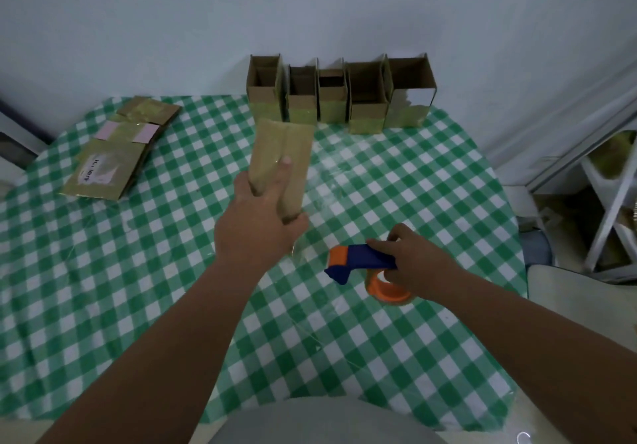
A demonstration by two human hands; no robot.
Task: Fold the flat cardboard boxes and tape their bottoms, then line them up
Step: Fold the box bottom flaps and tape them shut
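My left hand (259, 226) grips a folded cardboard box (281, 157) over the middle of the table, its closed bottom flaps turned up and my index finger lying along their seam. My right hand (418, 266) holds a blue and orange tape dispenser (358, 262) by its handle, just above the tablecloth to the right of the box. A clear strip of tape seems to run from the box's near end toward the dispenser. Several folded boxes (339, 98) stand in a row against the back wall, openings up. Flat boxes (119, 147) lie stacked at the far left.
The round table (138, 271) wears a green and white checked cloth under clear plastic. A white shelf frame (610, 209) stands on the right, with a pale chair edge (582, 292) near the table's right rim.
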